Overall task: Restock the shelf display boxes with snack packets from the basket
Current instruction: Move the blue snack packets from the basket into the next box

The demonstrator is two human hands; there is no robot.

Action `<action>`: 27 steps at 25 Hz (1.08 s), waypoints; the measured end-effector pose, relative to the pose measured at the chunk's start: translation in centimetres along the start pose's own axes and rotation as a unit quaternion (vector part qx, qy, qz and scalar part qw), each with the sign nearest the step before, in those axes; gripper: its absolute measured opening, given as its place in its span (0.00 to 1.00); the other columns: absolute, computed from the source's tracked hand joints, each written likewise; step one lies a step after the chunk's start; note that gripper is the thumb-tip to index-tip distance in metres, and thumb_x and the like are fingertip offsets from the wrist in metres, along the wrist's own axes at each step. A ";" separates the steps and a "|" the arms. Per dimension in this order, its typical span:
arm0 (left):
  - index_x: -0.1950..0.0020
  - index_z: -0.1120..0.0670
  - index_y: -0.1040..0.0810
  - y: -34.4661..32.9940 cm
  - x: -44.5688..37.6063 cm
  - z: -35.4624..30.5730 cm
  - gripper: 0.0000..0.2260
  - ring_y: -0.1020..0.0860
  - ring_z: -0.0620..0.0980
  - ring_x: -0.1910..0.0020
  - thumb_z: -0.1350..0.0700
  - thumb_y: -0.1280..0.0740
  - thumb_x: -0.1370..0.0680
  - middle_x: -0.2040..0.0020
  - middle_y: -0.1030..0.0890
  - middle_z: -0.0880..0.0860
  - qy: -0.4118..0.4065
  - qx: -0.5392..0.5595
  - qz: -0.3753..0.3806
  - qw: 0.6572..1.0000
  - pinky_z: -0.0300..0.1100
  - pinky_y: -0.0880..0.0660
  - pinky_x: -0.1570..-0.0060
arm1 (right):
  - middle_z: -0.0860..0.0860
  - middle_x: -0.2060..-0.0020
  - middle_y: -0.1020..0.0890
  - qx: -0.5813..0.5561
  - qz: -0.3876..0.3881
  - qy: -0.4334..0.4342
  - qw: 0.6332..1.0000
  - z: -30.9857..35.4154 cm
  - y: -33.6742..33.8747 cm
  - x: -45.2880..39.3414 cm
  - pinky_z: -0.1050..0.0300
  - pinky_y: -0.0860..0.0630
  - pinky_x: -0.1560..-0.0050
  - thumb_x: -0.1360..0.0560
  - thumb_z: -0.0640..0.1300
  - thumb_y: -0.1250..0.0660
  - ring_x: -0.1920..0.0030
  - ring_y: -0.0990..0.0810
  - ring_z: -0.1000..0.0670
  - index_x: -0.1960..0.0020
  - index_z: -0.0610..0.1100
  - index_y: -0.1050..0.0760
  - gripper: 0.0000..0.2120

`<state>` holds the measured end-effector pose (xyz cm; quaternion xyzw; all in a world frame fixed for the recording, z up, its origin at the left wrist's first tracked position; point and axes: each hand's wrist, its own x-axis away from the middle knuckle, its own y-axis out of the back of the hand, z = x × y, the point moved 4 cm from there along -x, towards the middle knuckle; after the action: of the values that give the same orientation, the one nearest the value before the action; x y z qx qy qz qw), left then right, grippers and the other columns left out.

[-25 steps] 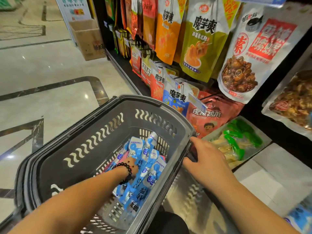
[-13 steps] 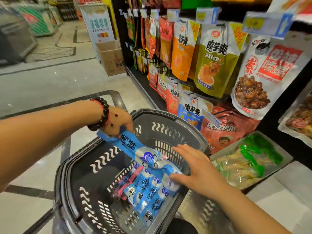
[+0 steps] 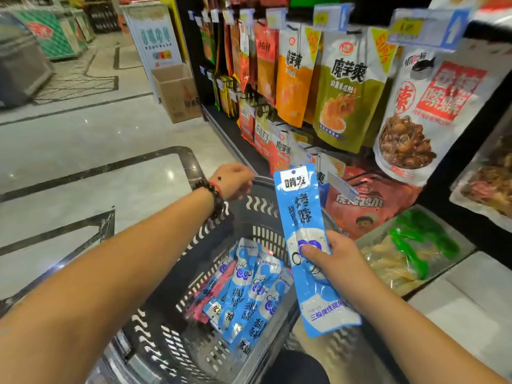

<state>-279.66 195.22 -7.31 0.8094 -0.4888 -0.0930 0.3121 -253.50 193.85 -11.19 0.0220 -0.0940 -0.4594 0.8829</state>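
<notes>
Head view: the right hand (image 3: 336, 261) pinches 1 long blue plastic snack packet (image 3: 306, 245) upright above the grey plastic basket (image 3: 171, 322); the left hand (image 3: 235, 181), loosely curled, holds nothing. Transfer step; next, probably find the matching shelf display box.

Open cardboard box (image 3: 177, 92) on marble floor (image 3: 83, 151)

Packets (image 3: 243, 295) lie in the basket (image 3: 171, 342) at six o'clock; shelf (image 3: 346, 112) at two, cardboard box (image 3: 177, 92) at eleven.
</notes>
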 end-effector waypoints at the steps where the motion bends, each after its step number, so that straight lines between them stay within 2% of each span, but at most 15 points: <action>1: 0.51 0.55 0.22 -1.9 -0.4 3.2 0.05 0.22 0.52 0.59 0.55 0.35 0.23 0.52 0.21 0.59 0.056 -0.030 0.023 0.998 0.45 0.22 0.61 | 0.47 0.63 0.15 -0.013 -0.008 -0.011 1.000 -0.3 0.6 -0.1 0.42 0.20 0.55 0.26 0.38 0.31 0.63 0.17 0.48 0.54 0.44 0.21 0.03; 3: 0.43 0.59 0.22 -6.7 1.3 9.5 0.12 0.21 0.57 0.47 0.54 0.34 0.23 0.43 0.21 0.61 0.157 -0.140 0.096 0.973 0.47 0.23 0.48 | 0.46 0.62 0.15 -0.024 -0.026 -0.025 0.999 -0.9 1.8 -0.2 0.41 0.20 0.56 0.26 0.39 0.31 0.63 0.17 0.47 0.53 0.44 0.21 0.03; 5: 0.29 0.61 0.34 -10.6 2.5 15.4 0.24 0.27 0.57 0.35 0.55 0.33 0.22 0.31 0.29 0.60 0.237 -0.159 0.136 0.949 0.46 0.29 0.39 | 0.45 0.60 0.15 -0.029 -0.038 -0.033 0.998 -1.4 2.5 -0.3 0.40 0.20 0.55 0.26 0.40 0.31 0.61 0.16 0.44 0.53 0.45 0.21 0.03; 6: 0.25 0.60 0.41 -11.9 3.8 17.7 0.29 0.28 0.57 0.35 0.58 0.33 0.22 0.28 0.32 0.59 0.256 -0.158 0.140 0.943 0.45 0.30 0.38 | 0.44 0.60 0.15 -0.026 -0.042 -0.037 0.998 -1.7 2.8 -0.2 0.40 0.20 0.55 0.26 0.40 0.31 0.59 0.16 0.42 0.52 0.46 0.21 0.03; 8: 0.22 0.53 0.46 -14.5 4.4 22.6 0.36 0.22 0.57 0.44 0.63 0.31 0.26 0.33 0.28 0.60 0.269 -0.160 0.123 0.942 0.46 0.25 0.43 | 0.45 0.59 0.14 -0.024 -0.050 -0.042 0.998 -2.2 3.4 -0.1 0.40 0.20 0.55 0.26 0.41 0.31 0.58 0.16 0.40 0.52 0.46 0.21 0.04; 9: 0.23 0.52 0.43 -15.6 4.7 24.8 0.37 0.21 0.57 0.46 0.62 0.30 0.29 0.36 0.24 0.60 0.292 -0.158 0.121 0.936 0.47 0.23 0.44 | 0.46 0.59 0.14 -0.023 -0.050 -0.046 0.997 -2.5 3.6 0.0 0.42 0.19 0.56 0.25 0.42 0.31 0.58 0.16 0.41 0.51 0.47 0.21 0.04; 12: 0.35 0.59 0.31 -17.6 4.2 29.4 0.23 0.23 0.53 0.44 0.54 0.31 0.27 0.39 0.22 0.56 0.325 -0.224 0.110 0.912 0.42 0.24 0.46 | 0.49 0.61 0.14 -0.005 -0.059 -0.043 0.997 -2.8 4.1 0.4 0.48 0.18 0.60 0.26 0.42 0.31 0.61 0.15 0.46 0.52 0.47 0.21 0.03; 14: 0.34 0.60 0.30 -18.1 4.3 30.7 0.20 0.23 0.57 0.42 0.55 0.35 0.24 0.38 0.23 0.58 0.316 -0.269 0.106 0.904 0.47 0.25 0.41 | 0.50 0.62 0.14 0.003 -0.057 -0.041 0.998 -2.8 4.0 0.6 0.51 0.19 0.63 0.25 0.42 0.31 0.62 0.15 0.48 0.53 0.47 0.21 0.03; 15: 0.33 0.60 0.31 -18.4 4.2 30.9 0.19 0.24 0.59 0.41 0.56 0.37 0.23 0.38 0.23 0.59 0.304 -0.288 0.129 0.899 0.51 0.26 0.40 | 0.50 0.61 0.14 0.006 -0.052 -0.041 0.998 -2.8 4.0 0.7 0.52 0.19 0.63 0.25 0.42 0.31 0.62 0.15 0.49 0.53 0.48 0.22 0.02; 17: 0.33 0.59 0.30 -17.6 3.5 31.9 0.20 0.24 0.60 0.40 0.55 0.36 0.24 0.37 0.24 0.60 0.267 -0.327 0.148 0.894 0.52 0.25 0.41 | 0.51 0.61 0.14 0.021 -0.046 -0.042 0.998 -2.7 4.1 0.8 0.51 0.18 0.62 0.25 0.43 0.31 0.61 0.15 0.49 0.52 0.48 0.22 0.03; 19: 0.32 0.57 0.32 -17.9 5.6 30.5 0.23 0.25 0.59 0.38 0.53 0.35 0.25 0.34 0.28 0.60 0.297 -0.249 0.146 0.910 0.50 0.26 0.40 | 0.51 0.60 0.14 0.022 -0.044 -0.040 0.998 -2.7 4.3 0.8 0.49 0.18 0.60 0.25 0.43 0.31 0.61 0.15 0.48 0.52 0.49 0.22 0.03; 21: 0.28 0.56 0.35 -17.8 6.3 29.2 0.26 0.29 0.59 0.33 0.49 0.36 0.23 0.29 0.32 0.61 0.347 -0.181 0.089 0.916 0.49 0.30 0.34 | 0.51 0.60 0.14 0.023 -0.047 -0.039 0.998 -2.7 4.4 0.7 0.48 0.18 0.59 0.25 0.43 0.31 0.60 0.15 0.48 0.52 0.49 0.22 0.03; 24: 0.25 0.60 0.38 -16.9 5.0 27.2 0.26 0.34 0.59 0.28 0.51 0.37 0.20 0.26 0.36 0.60 0.322 -0.072 0.054 0.942 0.52 0.38 0.29 | 0.50 0.60 0.14 0.019 -0.055 -0.043 0.997 -3.0 4.8 0.5 0.46 0.18 0.57 0.26 0.44 0.31 0.59 0.15 0.47 0.53 0.50 0.22 0.03; 27: 0.33 0.64 0.29 -13.7 4.6 23.2 0.19 0.28 0.60 0.34 0.56 0.36 0.20 0.34 0.26 0.61 0.254 0.016 -0.015 0.967 0.50 0.32 0.35 | 0.49 0.59 0.14 0.009 -0.056 -0.041 0.998 -3.2 5.2 0.3 0.45 0.18 0.56 0.26 0.43 0.31 0.58 0.15 0.46 0.51 0.49 0.21 0.04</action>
<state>-277.83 186.19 -33.03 0.8188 -0.3821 0.1190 0.4116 -248.52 196.44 -13.58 0.0162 -0.1325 -0.5075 0.8512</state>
